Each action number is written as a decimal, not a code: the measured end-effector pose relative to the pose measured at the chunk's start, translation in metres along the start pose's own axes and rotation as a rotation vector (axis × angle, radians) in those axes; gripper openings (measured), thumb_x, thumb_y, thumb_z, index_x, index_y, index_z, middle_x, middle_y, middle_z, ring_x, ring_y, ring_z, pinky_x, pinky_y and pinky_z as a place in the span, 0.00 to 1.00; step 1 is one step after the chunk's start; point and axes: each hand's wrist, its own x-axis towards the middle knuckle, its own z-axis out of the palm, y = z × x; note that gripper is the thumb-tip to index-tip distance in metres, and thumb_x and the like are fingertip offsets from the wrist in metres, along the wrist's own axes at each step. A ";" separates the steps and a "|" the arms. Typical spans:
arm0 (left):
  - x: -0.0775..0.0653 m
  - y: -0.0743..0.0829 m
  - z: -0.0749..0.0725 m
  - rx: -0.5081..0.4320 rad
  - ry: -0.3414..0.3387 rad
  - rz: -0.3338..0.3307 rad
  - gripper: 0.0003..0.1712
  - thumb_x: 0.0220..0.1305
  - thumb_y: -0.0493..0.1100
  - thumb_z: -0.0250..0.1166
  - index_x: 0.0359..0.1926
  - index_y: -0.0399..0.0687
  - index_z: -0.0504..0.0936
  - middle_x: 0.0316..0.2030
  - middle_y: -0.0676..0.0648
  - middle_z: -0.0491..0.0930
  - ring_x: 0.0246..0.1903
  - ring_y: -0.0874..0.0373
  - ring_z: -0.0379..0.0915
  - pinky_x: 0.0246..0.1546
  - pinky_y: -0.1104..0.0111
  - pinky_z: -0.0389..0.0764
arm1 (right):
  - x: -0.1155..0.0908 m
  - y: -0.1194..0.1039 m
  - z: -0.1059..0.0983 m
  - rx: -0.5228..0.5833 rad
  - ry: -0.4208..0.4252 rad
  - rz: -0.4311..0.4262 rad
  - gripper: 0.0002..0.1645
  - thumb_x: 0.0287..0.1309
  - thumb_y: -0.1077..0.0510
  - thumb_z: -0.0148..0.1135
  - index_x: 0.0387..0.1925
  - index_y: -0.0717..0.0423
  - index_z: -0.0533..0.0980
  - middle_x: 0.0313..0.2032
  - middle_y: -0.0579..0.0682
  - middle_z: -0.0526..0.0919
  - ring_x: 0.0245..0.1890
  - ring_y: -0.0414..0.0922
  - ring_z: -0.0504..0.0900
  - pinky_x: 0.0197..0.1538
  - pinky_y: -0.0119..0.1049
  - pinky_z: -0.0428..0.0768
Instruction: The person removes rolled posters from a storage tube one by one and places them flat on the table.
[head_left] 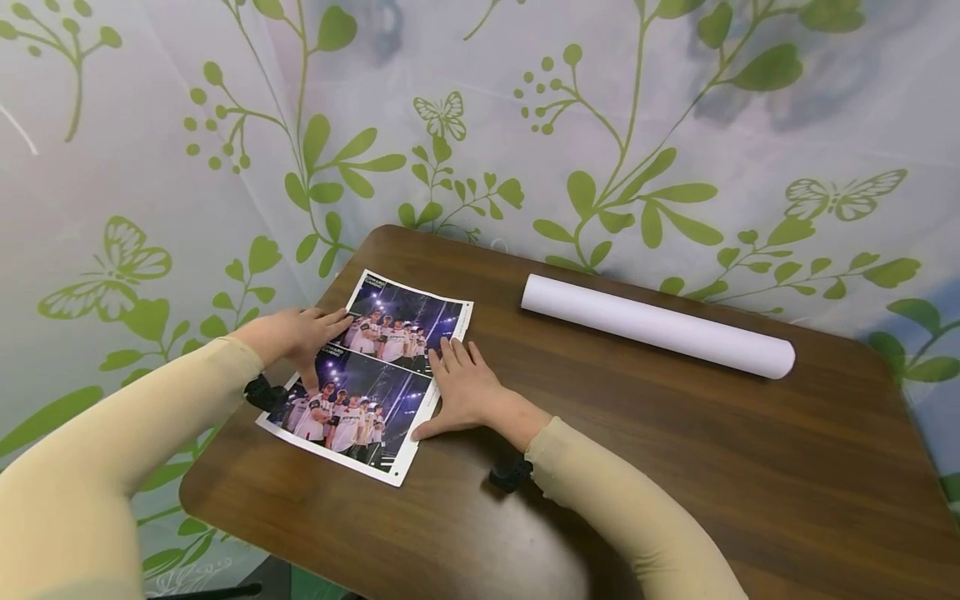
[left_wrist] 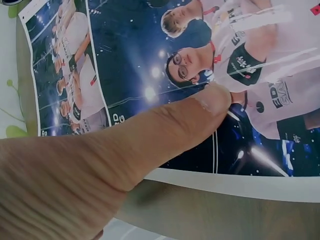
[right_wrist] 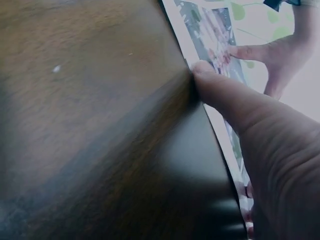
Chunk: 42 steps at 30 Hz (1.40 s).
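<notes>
A glossy printed sheet [head_left: 369,377] with two group photos, one above the other, and a white border lies flat on the wooden table. My left hand [head_left: 295,335] rests along its left edge, fingers spread. In the left wrist view its thumb [left_wrist: 185,117] lies across the nearer photo, over the pictured people. On the opposite side, my right hand [head_left: 467,393] has its fingertips and thumb on the sheet's right border. The right wrist view shows that thumb [right_wrist: 225,92] touching the white edge, with the left hand [right_wrist: 287,55] beyond it.
A thick white paper roll [head_left: 656,325] lies on the brown table [head_left: 675,442] to the right, near the back edge. Behind the table hangs a pale curtain [head_left: 480,150] with green leaves and butterflies. Each wrist wears a dark strapped device.
</notes>
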 end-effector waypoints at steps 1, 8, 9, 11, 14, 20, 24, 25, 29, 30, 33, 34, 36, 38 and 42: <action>0.000 0.001 -0.001 0.011 0.000 0.000 0.85 0.29 0.72 0.84 0.80 0.37 0.49 0.78 0.33 0.46 0.73 0.29 0.50 0.67 0.37 0.60 | 0.000 0.000 0.000 0.001 -0.002 0.002 0.86 0.36 0.05 0.51 0.82 0.56 0.42 0.80 0.62 0.37 0.80 0.58 0.37 0.77 0.55 0.38; 0.001 0.002 -0.003 0.043 0.017 0.009 0.85 0.28 0.73 0.83 0.80 0.37 0.51 0.78 0.32 0.48 0.72 0.30 0.52 0.67 0.38 0.61 | 0.001 0.001 0.000 0.045 -0.025 0.017 0.87 0.35 0.06 0.55 0.82 0.56 0.41 0.80 0.62 0.36 0.80 0.58 0.34 0.77 0.54 0.36; 0.002 0.002 -0.003 0.047 0.023 0.014 0.84 0.28 0.73 0.83 0.79 0.36 0.52 0.78 0.31 0.49 0.72 0.30 0.53 0.67 0.38 0.61 | 0.001 0.001 -0.001 0.043 -0.029 0.019 0.86 0.36 0.06 0.54 0.82 0.55 0.40 0.80 0.62 0.35 0.80 0.58 0.34 0.77 0.53 0.35; 0.003 0.000 -0.002 0.052 0.032 0.018 0.84 0.28 0.73 0.84 0.79 0.35 0.53 0.77 0.31 0.50 0.72 0.30 0.54 0.67 0.38 0.62 | 0.000 0.001 -0.001 0.047 -0.027 0.019 0.86 0.36 0.06 0.55 0.82 0.56 0.41 0.80 0.62 0.35 0.80 0.58 0.34 0.77 0.54 0.35; 0.005 -0.001 0.000 0.055 0.039 0.024 0.84 0.27 0.73 0.84 0.79 0.35 0.53 0.77 0.31 0.51 0.72 0.30 0.54 0.66 0.38 0.62 | -0.001 0.001 -0.002 0.053 -0.025 0.017 0.86 0.37 0.07 0.55 0.82 0.56 0.41 0.80 0.62 0.36 0.80 0.58 0.35 0.77 0.54 0.36; 0.004 -0.001 0.000 0.043 0.048 0.032 0.85 0.27 0.74 0.83 0.79 0.36 0.53 0.77 0.31 0.51 0.72 0.29 0.54 0.66 0.38 0.63 | -0.002 0.001 -0.003 0.063 -0.032 0.023 0.85 0.38 0.07 0.56 0.82 0.55 0.41 0.80 0.62 0.35 0.80 0.57 0.34 0.77 0.54 0.36; 0.004 0.000 -0.003 0.024 0.044 0.032 0.84 0.28 0.74 0.83 0.79 0.36 0.53 0.77 0.31 0.50 0.72 0.29 0.53 0.66 0.38 0.62 | -0.002 0.003 -0.003 0.062 -0.026 0.022 0.85 0.37 0.07 0.55 0.82 0.55 0.41 0.80 0.61 0.35 0.80 0.57 0.35 0.77 0.55 0.36; 0.004 0.000 -0.003 0.017 0.047 0.033 0.84 0.28 0.73 0.83 0.79 0.36 0.53 0.77 0.31 0.50 0.72 0.29 0.53 0.66 0.38 0.62 | -0.002 0.003 -0.003 0.061 -0.023 0.023 0.85 0.37 0.07 0.55 0.82 0.55 0.41 0.81 0.61 0.36 0.80 0.57 0.35 0.77 0.55 0.36; 0.003 -0.001 -0.003 -0.028 0.048 0.033 0.84 0.28 0.70 0.85 0.79 0.36 0.52 0.77 0.30 0.49 0.72 0.28 0.52 0.66 0.37 0.61 | -0.001 0.003 -0.002 0.055 -0.003 0.020 0.86 0.36 0.06 0.54 0.82 0.55 0.42 0.81 0.61 0.37 0.80 0.57 0.36 0.77 0.54 0.36; 0.003 -0.001 -0.002 -0.052 0.044 0.026 0.84 0.29 0.69 0.86 0.79 0.36 0.52 0.77 0.30 0.49 0.72 0.27 0.52 0.66 0.36 0.60 | 0.000 0.003 -0.001 0.057 0.000 0.016 0.86 0.35 0.06 0.54 0.82 0.55 0.42 0.80 0.61 0.37 0.80 0.57 0.36 0.77 0.54 0.35; 0.001 -0.002 0.002 -0.123 0.037 0.014 0.83 0.29 0.65 0.87 0.80 0.35 0.50 0.77 0.29 0.47 0.72 0.27 0.50 0.66 0.33 0.59 | 0.000 0.003 -0.001 0.074 0.009 0.002 0.86 0.36 0.06 0.53 0.82 0.56 0.42 0.80 0.61 0.37 0.80 0.57 0.35 0.77 0.54 0.33; 0.001 -0.002 0.003 -0.142 0.037 0.012 0.83 0.30 0.64 0.88 0.80 0.36 0.50 0.77 0.29 0.47 0.72 0.27 0.49 0.66 0.33 0.58 | 0.000 0.003 0.000 0.074 0.014 -0.003 0.86 0.36 0.05 0.52 0.82 0.56 0.42 0.80 0.61 0.37 0.80 0.57 0.35 0.77 0.54 0.33; -0.002 -0.001 0.003 -0.162 0.041 0.021 0.82 0.31 0.63 0.88 0.80 0.36 0.50 0.77 0.29 0.45 0.73 0.26 0.47 0.65 0.32 0.57 | 0.000 0.003 -0.001 0.074 0.029 -0.012 0.85 0.37 0.05 0.51 0.82 0.56 0.43 0.81 0.61 0.36 0.80 0.57 0.34 0.77 0.54 0.32; -0.006 -0.001 0.002 -0.184 0.059 0.045 0.80 0.32 0.61 0.87 0.79 0.35 0.51 0.77 0.28 0.45 0.73 0.25 0.46 0.66 0.32 0.56 | 0.000 0.004 -0.001 0.056 0.048 -0.021 0.84 0.38 0.05 0.48 0.82 0.55 0.43 0.81 0.59 0.36 0.80 0.56 0.33 0.77 0.54 0.32; -0.014 -0.001 -0.005 -0.255 0.101 0.080 0.75 0.37 0.56 0.87 0.79 0.33 0.53 0.77 0.26 0.43 0.72 0.23 0.44 0.66 0.33 0.58 | 0.001 0.005 -0.004 0.009 0.098 -0.049 0.79 0.44 0.06 0.43 0.82 0.54 0.46 0.81 0.57 0.38 0.80 0.55 0.32 0.76 0.55 0.31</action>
